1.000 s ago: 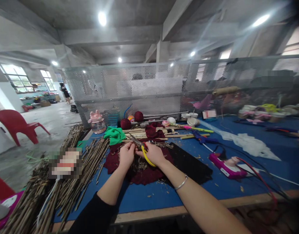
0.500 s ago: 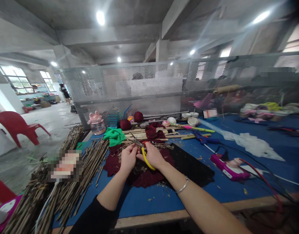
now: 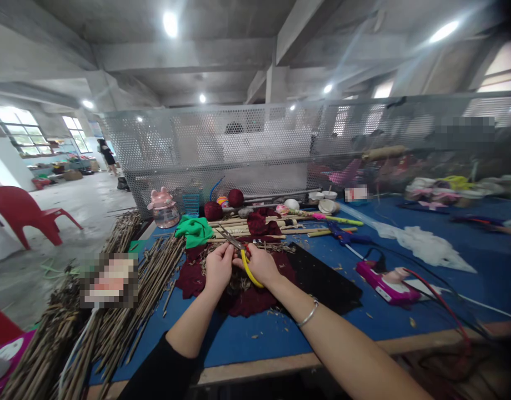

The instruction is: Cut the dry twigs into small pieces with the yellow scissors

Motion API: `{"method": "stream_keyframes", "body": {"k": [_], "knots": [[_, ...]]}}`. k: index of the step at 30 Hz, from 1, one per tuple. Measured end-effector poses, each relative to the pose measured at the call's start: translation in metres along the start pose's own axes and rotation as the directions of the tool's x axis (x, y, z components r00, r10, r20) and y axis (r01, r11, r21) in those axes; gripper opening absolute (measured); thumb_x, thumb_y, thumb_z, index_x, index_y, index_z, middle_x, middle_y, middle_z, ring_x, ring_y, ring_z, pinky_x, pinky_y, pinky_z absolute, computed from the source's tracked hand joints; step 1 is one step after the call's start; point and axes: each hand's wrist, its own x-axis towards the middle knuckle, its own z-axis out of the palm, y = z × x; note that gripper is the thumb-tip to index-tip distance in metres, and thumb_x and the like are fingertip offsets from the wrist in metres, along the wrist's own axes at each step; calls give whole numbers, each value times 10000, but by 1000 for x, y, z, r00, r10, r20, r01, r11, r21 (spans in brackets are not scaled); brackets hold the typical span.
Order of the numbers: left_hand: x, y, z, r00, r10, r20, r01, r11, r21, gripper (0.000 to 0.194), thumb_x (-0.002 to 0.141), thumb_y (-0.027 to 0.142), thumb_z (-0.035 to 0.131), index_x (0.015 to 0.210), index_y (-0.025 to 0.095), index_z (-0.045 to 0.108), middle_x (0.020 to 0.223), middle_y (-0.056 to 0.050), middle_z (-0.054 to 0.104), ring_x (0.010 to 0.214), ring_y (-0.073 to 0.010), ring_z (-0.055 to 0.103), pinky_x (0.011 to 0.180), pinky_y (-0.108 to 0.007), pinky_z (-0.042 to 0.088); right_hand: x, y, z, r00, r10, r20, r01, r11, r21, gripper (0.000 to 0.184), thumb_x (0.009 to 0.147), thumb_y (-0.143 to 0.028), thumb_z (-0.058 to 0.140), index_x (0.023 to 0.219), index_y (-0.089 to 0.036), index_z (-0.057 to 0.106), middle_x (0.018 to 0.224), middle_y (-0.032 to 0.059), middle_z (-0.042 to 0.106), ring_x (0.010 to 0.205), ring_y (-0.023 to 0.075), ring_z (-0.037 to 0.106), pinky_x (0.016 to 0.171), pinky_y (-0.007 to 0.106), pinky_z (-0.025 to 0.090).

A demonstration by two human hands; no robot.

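My right hand [image 3: 260,265] is closed around a pair of scissors [image 3: 248,270] with yellow and red handles. The metal blades point up and to the left, over the tips of my left hand [image 3: 219,268]. That hand is closed in a pinch beside the blades, and whatever lies between its fingers is too small to make out. Under both hands spreads a dark red cloth [image 3: 249,305] strewn with dry plant scraps [image 3: 276,246]. To its right a black sheet [image 3: 328,280] lies flat on the blue tabletop [image 3: 239,347].
Bundles of dry stalks [image 3: 130,316] fill the left side. Behind the cloth are a green cloth [image 3: 194,230], dark red yarn balls [image 3: 214,210], pale sticks and a pink-lidded jar [image 3: 164,211]. A blue glue gun [image 3: 342,234] and magenta power strip [image 3: 386,284] with cables lie right.
The whole view has shifted slightly. Both hands remain together over the dark red cloth, the scissors still in the right one.
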Motion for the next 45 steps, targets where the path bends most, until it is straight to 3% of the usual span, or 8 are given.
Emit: {"method": "stream_keyframes", "body": {"k": [4, 10, 13, 21, 26, 34, 39, 45], "knots": [[4, -4, -1, 1000, 11, -14, -12, 999, -51, 291, 722, 345, 541, 873, 124, 654, 655, -26, 622, 590, -124, 548, 559, -211, 431, 2, 2, -1, 1000, 0, 7, 0, 1000, -30, 457, 704, -660, 455, 767, -209, 484, 701, 25, 610, 644, 162, 570, 518, 227, 243], [8, -5, 1, 993, -117, -3, 113, 965, -238, 236, 674, 325, 571, 788, 125, 625, 627, 2, 580, 549, -100, 524, 568, -220, 442, 1, 1, -8, 999, -6, 34, 8, 999, -42, 455, 681, -625, 520, 854, -206, 487, 794, 44, 623, 735, 195, 585, 569, 241, 282], [7, -3, 1, 995, -98, 31, 102, 978, -183, 200, 675, 318, 564, 677, 123, 610, 568, 12, 554, 529, -97, 505, 531, -201, 417, 0, 1, -9, 999, -23, 48, 23, 1000, 0, 458, 672, -589, 559, 896, -198, 476, 848, 49, 610, 769, 196, 581, 594, 241, 303], [4, 2, -1, 997, -78, 25, 79, 995, -55, 191, 687, 297, 536, 677, 127, 624, 513, 25, 537, 495, -100, 481, 509, -201, 383, 1, 2, -8, 995, -96, 16, 96, 995, 17, 492, 657, -598, 566, 896, -180, 464, 876, 60, 583, 818, 193, 556, 636, 242, 319], [4, 4, -6, 999, 42, -4, -41, 989, 140, 213, 720, 292, 500, 662, 134, 631, 521, 18, 535, 506, -99, 455, 505, -193, 349, 0, 0, -8, 997, -48, 63, 48, 999, 10, 479, 688, -617, 522, 902, -193, 466, 815, 48, 607, 748, 189, 576, 582, 243, 297], [6, -1, -7, 999, 36, -14, -34, 992, 125, 222, 721, 316, 508, 670, 144, 639, 498, 26, 514, 471, -93, 432, 474, -187, 339, 0, 0, -5, 997, -2, 76, 4, 1000, -20, 470, 689, -653, 483, 821, -202, 507, 746, 38, 618, 675, 179, 579, 530, 239, 280], [8, -3, -5, 999, -35, -27, 36, 999, 16, 185, 695, 285, 537, 755, 141, 636, 514, 25, 529, 466, -92, 472, 470, -188, 380, -2, 2, -3, 995, 18, 94, -14, 999, -45, 453, 690, -649, 486, 783, -208, 534, 714, 40, 619, 657, 183, 585, 527, 241, 289], [11, -7, -2, 969, -243, -36, 224, 935, -274, 193, 636, 274, 607, 750, 119, 603, 579, 15, 540, 497, -73, 490, 517, -204, 451, -3, -1, -4, 996, 27, 81, -24, 999, -45, 428, 699, -618, 501, 818, -207, 524, 755, 37, 623, 707, 193, 588, 552, 239, 299]]}}
